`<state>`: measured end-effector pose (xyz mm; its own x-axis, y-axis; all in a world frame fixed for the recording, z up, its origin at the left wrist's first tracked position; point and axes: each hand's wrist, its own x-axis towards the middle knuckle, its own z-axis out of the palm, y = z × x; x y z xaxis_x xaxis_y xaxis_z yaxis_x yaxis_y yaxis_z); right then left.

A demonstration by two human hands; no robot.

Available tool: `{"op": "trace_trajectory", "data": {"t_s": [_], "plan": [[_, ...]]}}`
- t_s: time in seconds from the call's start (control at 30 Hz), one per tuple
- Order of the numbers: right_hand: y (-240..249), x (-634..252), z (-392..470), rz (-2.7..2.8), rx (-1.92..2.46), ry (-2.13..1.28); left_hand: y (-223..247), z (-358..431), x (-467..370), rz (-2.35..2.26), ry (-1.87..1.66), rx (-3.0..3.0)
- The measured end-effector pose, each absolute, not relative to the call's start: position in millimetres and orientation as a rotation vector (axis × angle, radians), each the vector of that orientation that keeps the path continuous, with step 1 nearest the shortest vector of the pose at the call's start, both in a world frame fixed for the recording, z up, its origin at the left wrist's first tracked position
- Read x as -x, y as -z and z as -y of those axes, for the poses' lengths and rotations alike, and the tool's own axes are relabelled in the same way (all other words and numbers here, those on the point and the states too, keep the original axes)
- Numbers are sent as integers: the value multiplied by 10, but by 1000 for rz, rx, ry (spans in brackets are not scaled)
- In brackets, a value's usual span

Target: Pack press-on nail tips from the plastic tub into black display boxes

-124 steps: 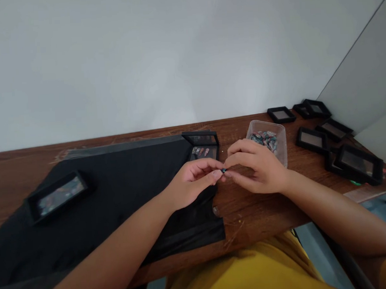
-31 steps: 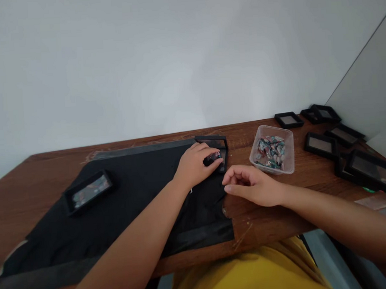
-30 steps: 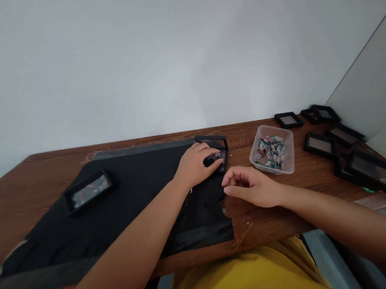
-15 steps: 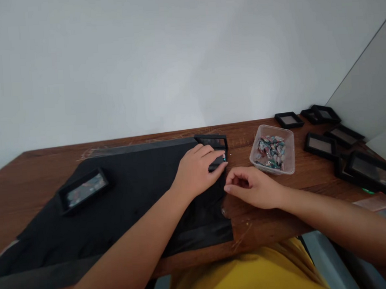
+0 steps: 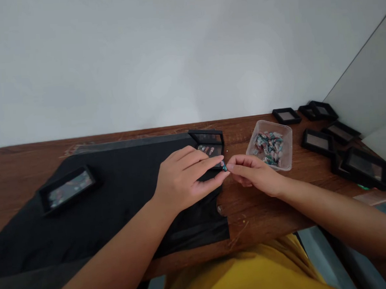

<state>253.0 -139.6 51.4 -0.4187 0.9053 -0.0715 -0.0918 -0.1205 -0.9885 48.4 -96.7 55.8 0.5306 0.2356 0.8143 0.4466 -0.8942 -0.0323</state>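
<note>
Blue-green and glossy, a small nail-shaped piece point(image 5: 225, 166) is pinched between the thumb and forefinger of the left hand point(image 5: 180, 180). From the other side the right hand point(image 5: 255, 173) meets it, its thumb and forefinger close together against the piece and the other fingers curled in; I can't tell whether that hand grips it too. The two hands hold it up just in front of the open case point(image 5: 208, 138), near its right-hand corner. That case stands with its lid raised, and pinkish nails point(image 5: 209, 150) lie in a row in its tray.

Just beyond the right hand, a clear tub point(image 5: 289, 154) holds a loose heap of mixed nails point(image 5: 270, 145). Black cloth point(image 5: 128, 205) spreads under the left arm, and on it, well off to the left, lies a windowed case point(image 5: 67, 191) with nails showing through. More black cases point(image 5: 317, 142) crowd the far right of the wooden table point(image 5: 250, 221), some overlapping, beside the pale wall point(image 5: 174, 58).
</note>
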Motion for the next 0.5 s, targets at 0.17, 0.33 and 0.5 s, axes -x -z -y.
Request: {"op": "trace_trajectory", "data": {"t_s": [0.17,0.33,0.5], "plan": [[-526,-2513,1424,1349,855,-1725,-603,997,-498,501,1290,2501],[-518,-2503,1431,1357,846,-1728,-580,999,-502,508,1333,2488],[-530,-2514,1428,1327,835,-1771,-569,986,-505,453,1341,2532]]}}
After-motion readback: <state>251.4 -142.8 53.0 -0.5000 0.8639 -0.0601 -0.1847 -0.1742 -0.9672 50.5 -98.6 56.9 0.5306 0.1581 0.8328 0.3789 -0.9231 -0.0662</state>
